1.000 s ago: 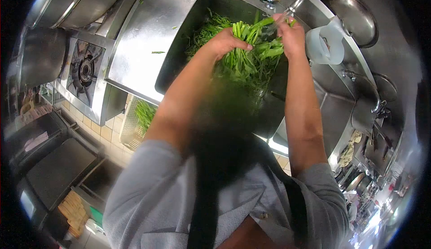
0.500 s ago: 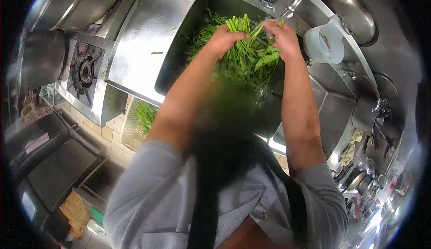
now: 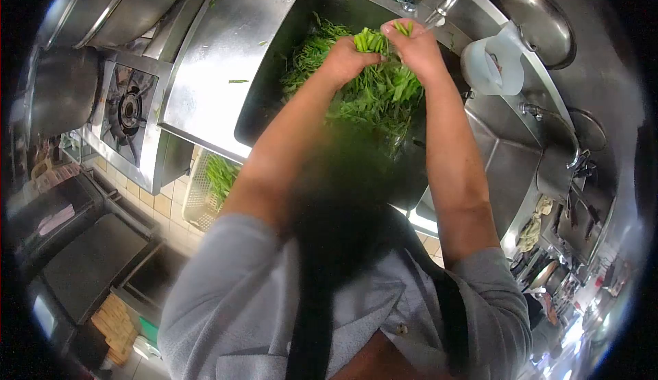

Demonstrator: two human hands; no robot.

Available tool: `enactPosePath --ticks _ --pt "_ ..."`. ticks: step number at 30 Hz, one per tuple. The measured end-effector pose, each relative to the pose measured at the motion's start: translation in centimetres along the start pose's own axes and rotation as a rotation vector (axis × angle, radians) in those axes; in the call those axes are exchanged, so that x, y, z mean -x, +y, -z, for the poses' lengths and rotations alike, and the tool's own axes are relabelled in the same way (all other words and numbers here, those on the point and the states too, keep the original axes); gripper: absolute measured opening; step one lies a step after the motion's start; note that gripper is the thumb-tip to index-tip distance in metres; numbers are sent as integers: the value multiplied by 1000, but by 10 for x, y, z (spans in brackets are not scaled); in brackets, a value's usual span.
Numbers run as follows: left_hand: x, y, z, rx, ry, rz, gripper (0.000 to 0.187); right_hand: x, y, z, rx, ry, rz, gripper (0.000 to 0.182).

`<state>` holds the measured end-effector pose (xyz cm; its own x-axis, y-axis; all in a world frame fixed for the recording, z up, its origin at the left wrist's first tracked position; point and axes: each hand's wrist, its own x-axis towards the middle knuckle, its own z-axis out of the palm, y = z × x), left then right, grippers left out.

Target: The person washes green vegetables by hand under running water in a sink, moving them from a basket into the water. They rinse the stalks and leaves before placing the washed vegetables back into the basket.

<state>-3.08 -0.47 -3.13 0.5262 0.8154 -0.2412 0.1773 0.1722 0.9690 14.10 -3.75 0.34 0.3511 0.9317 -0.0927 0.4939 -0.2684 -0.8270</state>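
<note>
My left hand (image 3: pixel 345 60) is closed around a bunch of leafy green stems (image 3: pixel 370 40), their cut ends pointing up. Close beside it on the right, my right hand (image 3: pixel 413 45) pinches a few more green stems (image 3: pixel 403 29). Both hands are over the dark sink basin (image 3: pixel 264 99), near the faucet (image 3: pixel 449 3). Loose leafy greens (image 3: pixel 312 57) lie in the basin below and to the left of the hands. A dark blur hides the near part of the basin.
A perforated basket (image 3: pixel 199 198) with greens stands low at the left. Translucent plastic jug (image 3: pixel 492 64) sits right of the faucet, before a round metal lid (image 3: pixel 538 23). Further left is a gas burner (image 3: pixel 129 108); a second basin (image 3: pixel 510 167) adjoins at right.
My right hand has moved left, closer to my left hand. The stems in my left hand now show their cut ends bunched more evenly together.
</note>
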Motion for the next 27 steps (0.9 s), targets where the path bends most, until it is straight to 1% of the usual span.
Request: enactPosePath --ticks 1,2,3,4,5,6,7,8,9,11,12,13,14,15,16,18,19,20,21,22,23,25,26,27 --pt "-1 1 -1 -58 -8 7 35 -5 5 -4 127 33 53 41" --pt "2 0 -1 -2 14 26 36 -8 11 -2 126 31 55 41" --pt "3 -2 3 -3 19 27 36 -7 9 4 -134 57 -39 38" --pt "5 -4 9 -61 0 69 35 -6 8 10 -392 84 -135 35" --pt "6 -8 13 -117 -22 110 35 -6 6 18 -390 83 -136 35" --pt "2 -24 17 -115 -24 109 35 -6 5 26 -457 95 -128 33" --pt "-5 -51 20 -42 -32 42 34 -6 1 32 -525 107 -119 31" --pt "-9 -66 20 31 -39 -22 34 -3 -7 34 -418 64 -111 32" --pt "-5 -60 18 31 -39 -21 34 -1 -8 30 -417 63 -111 32" --pt "7 -32 10 -73 47 -15 35 3 -3 16 -149 -115 -100 37" --pt "9 -21 7 -73 46 -15 35 5 5 1 -36 -110 -2 41" --pt "10 -11 5 -156 18 21 36 7 8 -4 -36 -110 -2 41" --pt "11 -4 4 -240 -8 57 37 8 11 -8 43 -38 23 41" --pt "13 0 6 -242 -4 59 37 9 6 -11 121 33 48 41" --pt "16 3 8 -185 -3 56 39 9 3 -9 118 29 51 41" --pt "15 -6 10 -126 -6 55 40 12 -4 7 -274 80 -175 45" --pt "11 -19 13 -94 -17 1 41 10 -1 14 -272 82 -175 45" --pt "8 -31 17 -62 -26 -54 43 6 2 20 -349 104 -129 41" --pt "10 -31 22 -62 -28 -56 43 4 2 26 -427 125 -83 37" --pt "14 -31 26 -155 -13 10 44 5 1 31 -454 101 -54 26" --pt "17 -32 31 -247 2 75 44 5 4 36 -452 106 -54 26" --pt "10 -67 50 -288 -35 101 43 3 12 43 -669 134 -25 19" --pt "10 -83 60 -346 6 102 42 4 7 48 -634 155 -58 20" --pt "11 -85 65 -402 45 102 41 5 7 52 -634 159 -61 20"
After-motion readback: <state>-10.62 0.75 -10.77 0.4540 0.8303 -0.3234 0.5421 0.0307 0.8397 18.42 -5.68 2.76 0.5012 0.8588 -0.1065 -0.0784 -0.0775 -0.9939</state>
